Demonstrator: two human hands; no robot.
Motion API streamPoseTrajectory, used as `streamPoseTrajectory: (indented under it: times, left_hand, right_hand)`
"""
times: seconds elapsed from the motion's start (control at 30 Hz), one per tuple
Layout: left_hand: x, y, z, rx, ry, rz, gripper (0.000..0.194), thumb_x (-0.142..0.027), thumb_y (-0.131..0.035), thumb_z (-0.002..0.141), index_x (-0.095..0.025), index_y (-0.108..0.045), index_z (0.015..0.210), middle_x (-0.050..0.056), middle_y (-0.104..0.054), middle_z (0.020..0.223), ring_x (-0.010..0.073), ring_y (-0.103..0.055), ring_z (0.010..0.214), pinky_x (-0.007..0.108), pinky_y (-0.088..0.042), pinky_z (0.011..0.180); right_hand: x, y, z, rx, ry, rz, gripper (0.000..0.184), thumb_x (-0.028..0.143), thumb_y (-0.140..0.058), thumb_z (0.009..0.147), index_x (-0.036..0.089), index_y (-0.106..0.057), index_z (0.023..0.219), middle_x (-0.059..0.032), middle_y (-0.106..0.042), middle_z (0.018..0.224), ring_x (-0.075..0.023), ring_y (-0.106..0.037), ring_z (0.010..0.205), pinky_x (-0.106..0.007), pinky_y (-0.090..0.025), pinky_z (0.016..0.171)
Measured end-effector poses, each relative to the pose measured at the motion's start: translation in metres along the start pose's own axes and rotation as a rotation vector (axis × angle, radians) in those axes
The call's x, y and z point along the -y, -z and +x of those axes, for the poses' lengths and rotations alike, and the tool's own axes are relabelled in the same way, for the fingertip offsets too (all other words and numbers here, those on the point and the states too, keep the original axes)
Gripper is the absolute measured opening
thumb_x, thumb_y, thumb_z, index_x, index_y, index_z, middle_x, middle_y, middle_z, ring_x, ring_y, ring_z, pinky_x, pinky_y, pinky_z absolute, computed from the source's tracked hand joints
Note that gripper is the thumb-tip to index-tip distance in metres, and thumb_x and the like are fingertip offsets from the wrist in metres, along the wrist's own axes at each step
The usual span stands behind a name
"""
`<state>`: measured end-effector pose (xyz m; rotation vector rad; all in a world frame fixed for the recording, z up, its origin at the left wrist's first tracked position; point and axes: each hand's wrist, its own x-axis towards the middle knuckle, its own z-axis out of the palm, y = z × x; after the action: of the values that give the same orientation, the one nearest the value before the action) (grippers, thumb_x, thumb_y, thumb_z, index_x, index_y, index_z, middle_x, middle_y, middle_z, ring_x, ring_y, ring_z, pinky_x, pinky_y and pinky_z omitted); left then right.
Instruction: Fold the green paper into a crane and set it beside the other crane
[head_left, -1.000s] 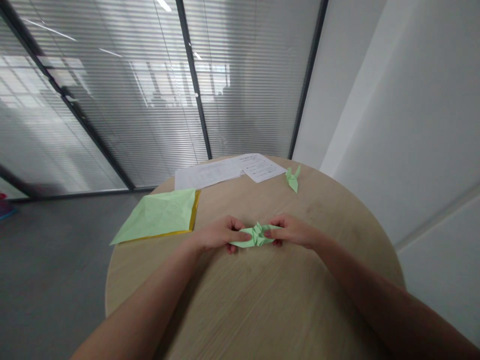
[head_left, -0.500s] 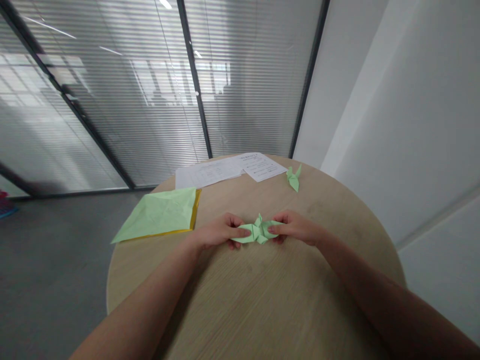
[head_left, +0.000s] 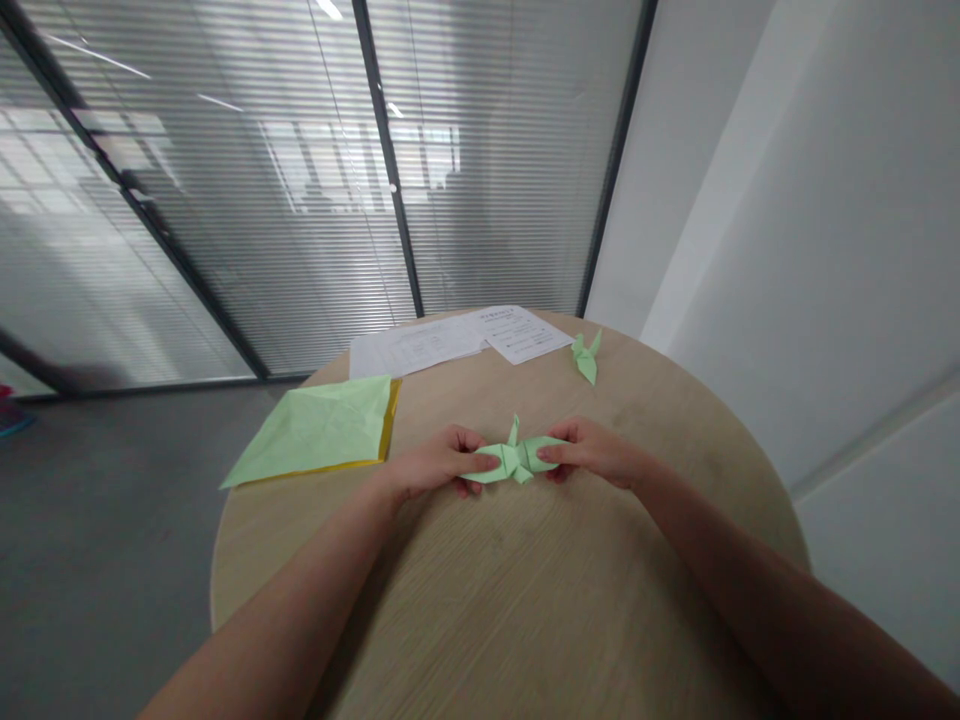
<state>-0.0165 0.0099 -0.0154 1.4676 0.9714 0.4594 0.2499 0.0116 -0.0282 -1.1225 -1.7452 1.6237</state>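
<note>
A light green folded paper crane [head_left: 516,460] is stretched sideways between my hands, low over the middle of the round table. Its left wing is pinched by my left hand [head_left: 448,460], thumb on top and fingers curled beneath. My right hand [head_left: 585,450] grips the other wing the same way. One narrow point of the crane stands up at the back, and a shorter one juts toward me. Farther back on the right lies a second green paper crane [head_left: 586,358], touched by neither hand.
Green paper sheets [head_left: 322,420] with a yellow edge lie at the left, one corner overhanging the round wooden table [head_left: 480,620]. Printed white papers [head_left: 420,345] are spread at the far edge. Behind stands a glass partition with blinds [head_left: 495,220]; a white wall [head_left: 825,250] is on the right.
The crane's back point has risen and stands taller, and its body has tilted slightly between my hands. Both hands keep their hold almost in the same place.
</note>
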Motion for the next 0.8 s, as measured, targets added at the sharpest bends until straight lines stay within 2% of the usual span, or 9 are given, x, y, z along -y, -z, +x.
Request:
streamPoseTrajectory:
  times: [0.07, 0.13, 0.23, 0.3, 0.37, 0.5, 0.6, 0.73, 0.8]
  left_hand:
    - [0.0, -0.001, 0.0, -0.012, -0.005, -0.018, 0.042, -0.055, -0.083, 0.07, -0.015, -0.07, 0.074, 0.001, -0.064, 0.066, 0.0134, -0.062, 0.059, 0.022, -0.048, 0.051]
    - [0.001, -0.002, 0.002, -0.056, -0.013, -0.044, 0.041, -0.055, -0.082, 0.071, -0.015, -0.07, 0.076, 0.001, -0.065, 0.067, 0.0131, -0.062, 0.059, 0.022, -0.048, 0.052]
    - [0.004, -0.004, 0.007, -0.193, -0.041, -0.11, 0.041, -0.054, -0.081, 0.072, -0.016, -0.069, 0.079, 0.001, -0.064, 0.065, 0.0126, -0.06, 0.057, 0.023, -0.047, 0.054]
    - [0.005, -0.007, 0.01, -0.298, -0.064, -0.157, 0.039, -0.053, -0.08, 0.074, -0.016, -0.069, 0.082, 0.001, -0.065, 0.066, 0.0126, -0.06, 0.059, 0.024, -0.048, 0.056]
    - [0.005, -0.011, 0.012, -0.375, -0.076, -0.199, 0.038, -0.052, -0.079, 0.075, -0.016, -0.069, 0.082, 0.001, -0.065, 0.069, 0.0125, -0.061, 0.06, 0.024, -0.048, 0.057]
    - [0.003, -0.024, 0.013, -0.393, -0.078, -0.262, 0.038, -0.052, -0.078, 0.076, -0.016, -0.069, 0.085, 0.001, -0.067, 0.07, 0.013, -0.061, 0.062, 0.024, -0.047, 0.059]
    - [0.001, -0.034, 0.012, -0.354, -0.088, -0.27, 0.04, -0.055, -0.077, 0.077, -0.016, -0.071, 0.087, 0.002, -0.068, 0.071, 0.0137, -0.062, 0.064, 0.024, -0.048, 0.059]
    - [-0.001, -0.039, 0.011, -0.312, -0.06, -0.214, 0.049, -0.063, -0.068, 0.081, -0.015, -0.071, 0.083, 0.005, -0.069, 0.071, 0.0142, -0.062, 0.062, 0.025, -0.048, 0.058]
    - [-0.002, -0.034, 0.01, -0.365, -0.039, -0.194, 0.056, -0.069, -0.057, 0.086, -0.014, -0.069, 0.077, 0.006, -0.068, 0.071, 0.0149, -0.062, 0.062, 0.026, -0.049, 0.057]
  right_hand:
    - [-0.002, -0.002, 0.003, -0.035, -0.013, 0.045, 0.042, 0.056, -0.08, 0.073, 0.015, -0.072, 0.08, -0.0025, -0.067, 0.071, -0.0131, -0.062, 0.062, -0.026, -0.052, 0.061]
    - [-0.005, -0.003, 0.007, -0.139, -0.008, 0.122, 0.044, 0.058, -0.076, 0.077, 0.017, -0.072, 0.093, -0.0038, -0.069, 0.081, -0.0139, -0.063, 0.065, -0.027, -0.054, 0.061]
    - [-0.009, -0.003, 0.012, -0.453, 0.096, 0.159, 0.045, 0.058, -0.066, 0.085, 0.021, -0.069, 0.11, -0.0077, -0.07, 0.101, -0.0182, -0.066, 0.08, -0.03, -0.055, 0.065]
    - [-0.011, -0.003, 0.013, -0.661, 0.216, 0.078, 0.041, 0.054, -0.063, 0.087, 0.022, -0.068, 0.111, -0.0091, -0.069, 0.11, -0.0209, -0.066, 0.093, -0.032, -0.055, 0.073]
    - [-0.013, -0.004, 0.013, -0.748, 0.307, -0.028, 0.038, 0.049, -0.066, 0.085, 0.022, -0.069, 0.112, -0.0093, -0.069, 0.111, -0.0213, -0.065, 0.095, -0.034, -0.054, 0.079]
    - [-0.015, -0.015, 0.013, -0.606, 0.372, -0.097, 0.039, 0.043, -0.075, 0.078, 0.023, -0.069, 0.111, -0.0053, -0.07, 0.094, -0.0189, -0.065, 0.082, -0.033, -0.054, 0.075]
    - [-0.017, -0.025, 0.014, -0.503, 0.376, -0.09, 0.025, 0.042, -0.073, 0.08, 0.024, -0.07, 0.098, -0.0028, -0.071, 0.086, -0.0181, -0.065, 0.078, -0.032, -0.053, 0.074]
    - [-0.018, -0.029, 0.015, -0.506, 0.326, -0.031, 0.02, 0.042, -0.069, 0.084, 0.023, -0.071, 0.091, -0.0021, -0.072, 0.081, -0.0178, -0.065, 0.074, -0.03, -0.05, 0.068]
    - [-0.019, -0.027, 0.015, -0.525, 0.289, 0.006, 0.021, 0.043, -0.068, 0.084, 0.022, -0.071, 0.085, -0.0013, -0.07, 0.077, -0.0168, -0.063, 0.07, -0.028, -0.047, 0.063]
